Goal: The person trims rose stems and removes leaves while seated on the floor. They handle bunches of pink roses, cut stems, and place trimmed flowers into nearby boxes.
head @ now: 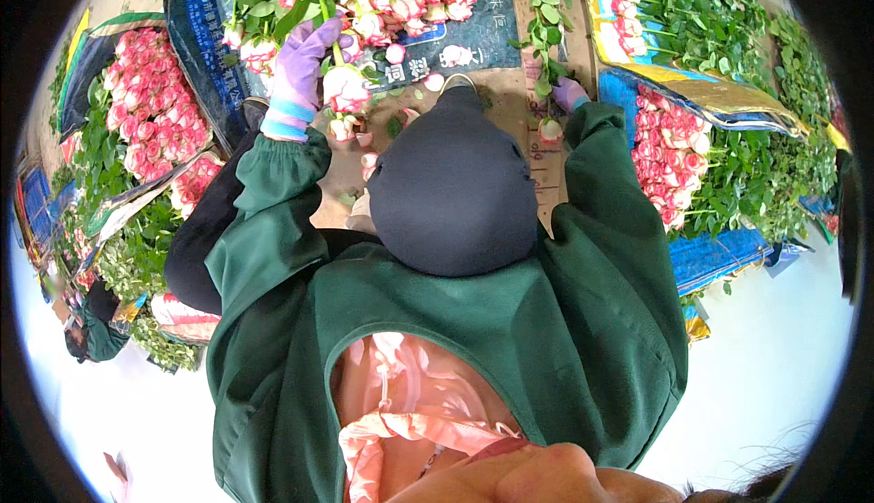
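Note:
My left hand (300,69), in a purple glove, is closed around the green stem of a rose. Its pale pink-edged bloom (345,90) hangs just below the fingers, while the leafy stem runs up past the top of the view. My right hand (568,94), also gloved, grips a second leafy rose stem (544,15) near its bloom (550,130); leaves partly hide the fingertips. This stem lies along a wooden board (539,175) with marks and writing. Beyond my left hand, cut roses (410,4) are heaped on a dark printed sheet (502,45).
Bundled roses (157,103) stand at the left in wrapping. More rose bundles (672,155) lie at the right between blue and yellow printed sheets (724,103). Loose petals (433,82) are scattered around my shoe (459,82). Another person (102,329) is at the far left edge.

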A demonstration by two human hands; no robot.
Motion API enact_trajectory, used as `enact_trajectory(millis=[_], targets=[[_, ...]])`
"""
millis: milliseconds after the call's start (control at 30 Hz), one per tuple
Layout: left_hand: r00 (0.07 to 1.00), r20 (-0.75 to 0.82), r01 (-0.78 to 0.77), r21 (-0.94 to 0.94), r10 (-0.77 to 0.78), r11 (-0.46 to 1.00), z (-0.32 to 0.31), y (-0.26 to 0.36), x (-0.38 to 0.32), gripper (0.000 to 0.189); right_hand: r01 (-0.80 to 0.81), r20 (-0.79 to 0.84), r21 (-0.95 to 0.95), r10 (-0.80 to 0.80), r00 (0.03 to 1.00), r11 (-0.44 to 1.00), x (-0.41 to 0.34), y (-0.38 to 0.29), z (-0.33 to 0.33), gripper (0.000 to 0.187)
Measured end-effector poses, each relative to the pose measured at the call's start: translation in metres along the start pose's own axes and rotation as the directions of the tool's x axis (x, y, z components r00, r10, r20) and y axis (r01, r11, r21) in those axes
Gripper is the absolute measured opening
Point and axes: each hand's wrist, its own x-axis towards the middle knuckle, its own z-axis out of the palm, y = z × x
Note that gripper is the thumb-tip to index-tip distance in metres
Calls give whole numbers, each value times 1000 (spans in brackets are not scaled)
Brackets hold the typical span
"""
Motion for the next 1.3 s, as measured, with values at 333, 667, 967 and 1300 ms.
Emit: enact_trajectory(millis=[333, 667, 967, 1300], targets=[[995, 70, 69, 13, -69, 998, -11, -1, 3, 40, 9, -70, 201, 5, 998, 980, -53, -63, -12, 33], [994, 93, -38, -154, 53, 987, -2, -8, -10, 14, 682, -511, 19, -579, 636, 731, -133, -197, -53, 54], [954, 101, -278, -67, 284, 958, -5, 14, 12, 23, 782, -414, 443, -674, 612, 438, -118, -394, 16, 62], [997, 80, 4, -142, 7, 990, -22, -49, 25, 26, 528, 61, 582, -680, 730, 618, -91, -375, 95, 55]])
